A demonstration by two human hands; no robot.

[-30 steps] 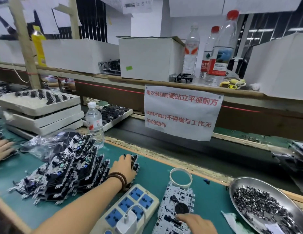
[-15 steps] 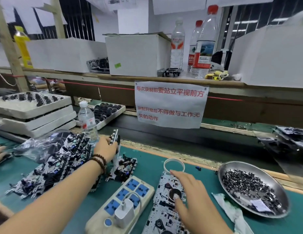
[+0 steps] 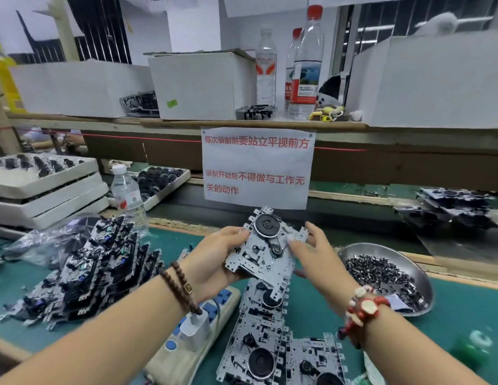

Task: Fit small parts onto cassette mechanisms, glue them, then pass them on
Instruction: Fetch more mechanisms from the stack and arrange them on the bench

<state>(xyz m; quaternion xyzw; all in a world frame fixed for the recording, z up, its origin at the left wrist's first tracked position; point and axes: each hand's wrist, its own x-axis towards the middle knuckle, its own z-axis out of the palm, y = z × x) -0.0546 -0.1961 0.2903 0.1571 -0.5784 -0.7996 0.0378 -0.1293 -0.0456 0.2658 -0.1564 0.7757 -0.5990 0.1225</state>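
A metal cassette mechanism with a black flywheel and belt is held up above the green mat, tilted. My left hand grips its left edge from beneath, thumb on top. My right hand touches its right side, thumb against the plate near the small pulley, fingers spread behind it. More mechanisms lie flat in a row on the mat below. A heap of mechanisms is stacked at the left. A steel bowl of small dark parts sits at the right.
A white power strip with blue sockets and a plugged charger lies under my left forearm. A water bottle and stacked white trays stand at the left. A conveyor runs behind the mat; a paper notice hangs from the shelf.
My left hand lifted a mechanism from beside the heap and carried it to the centre. My right hand left the mechanisms on the mat and rose to meet it.
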